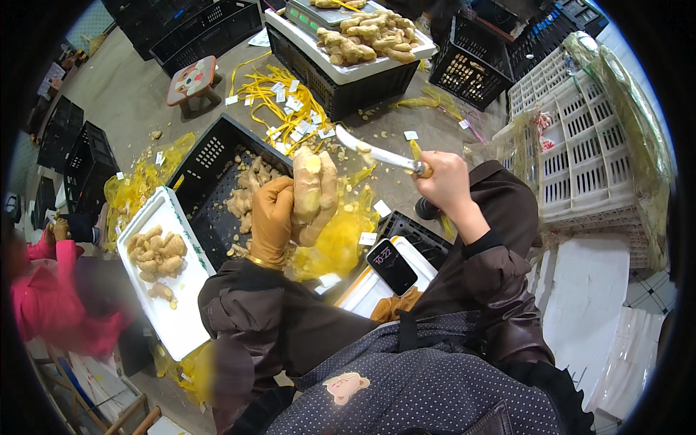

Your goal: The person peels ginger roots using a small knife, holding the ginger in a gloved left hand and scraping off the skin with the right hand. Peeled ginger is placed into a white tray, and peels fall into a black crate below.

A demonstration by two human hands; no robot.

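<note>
My left hand (272,217), in a tan glove, grips a large ginger root (308,190) whose upper end shows a pale yellow cut face. Bare, my right hand (445,176) is closed around the handle of a knife (380,155). The curved blade points up and left, apart from the root, and a bit of ginger clings to it. Under my left hand lies a black plastic crate (201,174) with ginger pieces (247,185) and trimmings in it. Yellow mesh bags (337,239) are spread on the floor below the root.
At left a white foam tray (190,299) holds ginger (157,253). Ahead, more ginger (372,35) lies beside a scale (310,16) on a foam lid. Yellow tagged ties (283,98), a small stool (193,81), a phone (392,266) and white crates (576,136) surround me. A co-worker in pink (54,293) sits left.
</note>
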